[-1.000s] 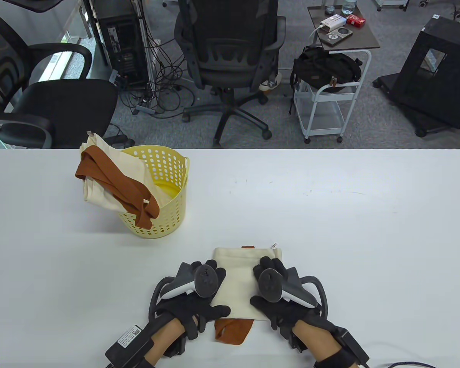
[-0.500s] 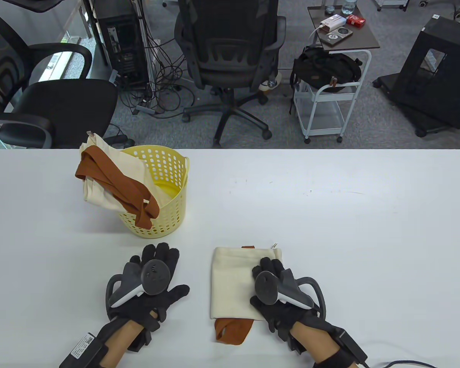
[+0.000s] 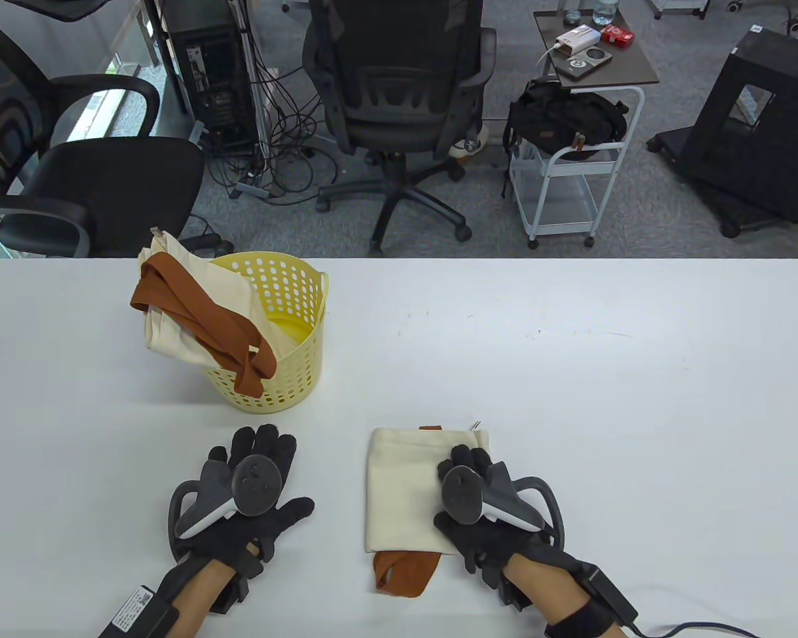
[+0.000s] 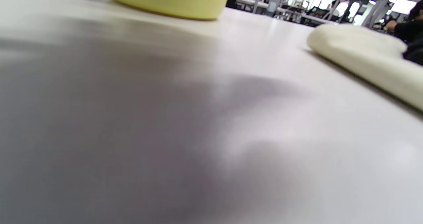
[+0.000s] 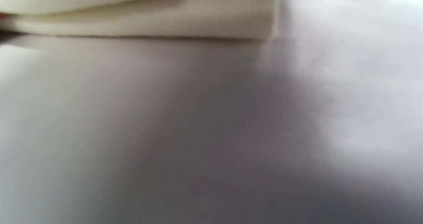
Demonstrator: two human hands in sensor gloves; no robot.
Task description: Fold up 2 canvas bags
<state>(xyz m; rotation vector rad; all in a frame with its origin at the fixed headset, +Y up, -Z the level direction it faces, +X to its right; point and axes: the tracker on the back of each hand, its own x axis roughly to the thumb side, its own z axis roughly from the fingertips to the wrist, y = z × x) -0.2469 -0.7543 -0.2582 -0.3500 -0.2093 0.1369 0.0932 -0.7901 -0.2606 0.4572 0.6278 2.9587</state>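
A folded cream canvas bag lies near the table's front edge, its brown strap sticking out at the near end. My right hand rests flat on the bag's right side, fingers straight. My left hand lies flat on the bare table left of the bag, fingers spread, touching no cloth. A second cream bag with brown straps hangs crumpled over the rim of the yellow basket. The left wrist view shows the folded bag and the basket. The right wrist view shows the folded bag's edge.
The white table stretches wide to the right and behind the folded bag. Office chairs, a small cart and cables stand on the floor beyond the far edge.
My left hand has lifted off the folded bag and moved left onto the bare table, spreading flat. My right hand has stayed on the bag.
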